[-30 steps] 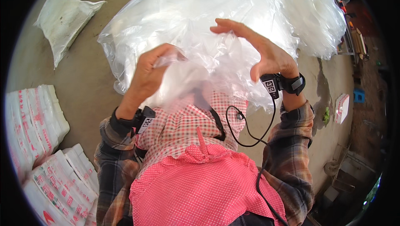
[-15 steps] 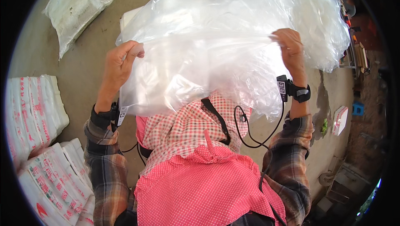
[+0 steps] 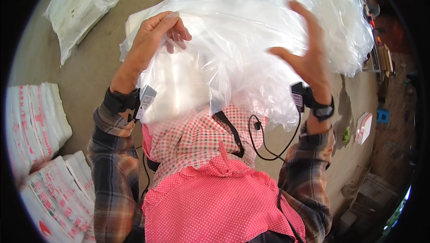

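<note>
The fingers (image 3: pixel 166 24) of the left hand (image 3: pixel 152 41) are curled together and pinch the upper edge of a clear plastic bag (image 3: pixel 215 64); the thumb lies behind the film, the fingertips in front. The fingers (image 3: pixel 309 23) of the right hand (image 3: pixel 307 59) are spread apart and extended — the palm faces the film at its right side, and the view does not settle whether it touches the film or stands just clear of it.

The clear plastic bag is held up in front of the person's chest, above the checked scarf (image 3: pixel 197 140) and the pink dotted garment (image 3: pixel 215 202). Behind it lies a heap of further clear bags (image 3: pixel 322 28) on the concrete floor (image 3: pixel 89 64). Each wrist carries a black band with a small device; a black cable (image 3: pixel 268 149) loops down from the right one.

Other items in view:
- a filled white sack (image 3: pixel 76 14), upper left;
- stacks of white printed bags (image 3: pixel 40 153), lower left;
- a small white and pink packet (image 3: pixel 365 126), right.

Hazards, as judged from this position: the bag hangs from one pinch only — if that grip slackens, the thin, slippery film is likely to slide free and fall into the heap, where it would be hard to pick out again. The loose cable could catch in the film's folds.
</note>
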Demonstrator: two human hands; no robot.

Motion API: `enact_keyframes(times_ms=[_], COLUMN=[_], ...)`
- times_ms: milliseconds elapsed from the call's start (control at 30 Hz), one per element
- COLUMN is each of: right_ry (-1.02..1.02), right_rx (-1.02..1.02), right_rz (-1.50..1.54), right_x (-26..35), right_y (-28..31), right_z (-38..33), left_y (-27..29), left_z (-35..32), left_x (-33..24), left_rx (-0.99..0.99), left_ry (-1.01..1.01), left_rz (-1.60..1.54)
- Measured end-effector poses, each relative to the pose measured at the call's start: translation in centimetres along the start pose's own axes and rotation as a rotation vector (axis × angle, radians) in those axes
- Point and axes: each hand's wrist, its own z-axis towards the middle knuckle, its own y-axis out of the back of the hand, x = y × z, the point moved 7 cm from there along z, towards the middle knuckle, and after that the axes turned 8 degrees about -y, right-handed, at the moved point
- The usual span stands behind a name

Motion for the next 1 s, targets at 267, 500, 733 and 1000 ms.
enact_keyframes(times_ms=[267, 500, 733, 1000], right_ry=[0.098, -0.680, -0.758, 0.232], right_rx=[0.141, -0.054, 0.472, 0.833], right_rz=[0.076, -0.158, 0.092, 0.524], right_x=[-1.0, -21.7, -13.9, 11.3], right_y=[-7.0, 2.5, 1.5, -9.7], right_z=[1.5, -10.9, -16.3, -5.2], left_y=[1.6, 9.2, 23.1, -14.7], left_z=[-0.2, -3.7, -3.7, 12.0], left_x=[-1.1, 6.3, 17.7, -2.4], left_rx=[0.097, 0.415, -0.476, 0.339], left_ry=[-0.301, -0.074, 0.650, -0.925], left_rz=[0.458, 1.040, 0.598, 0.073])
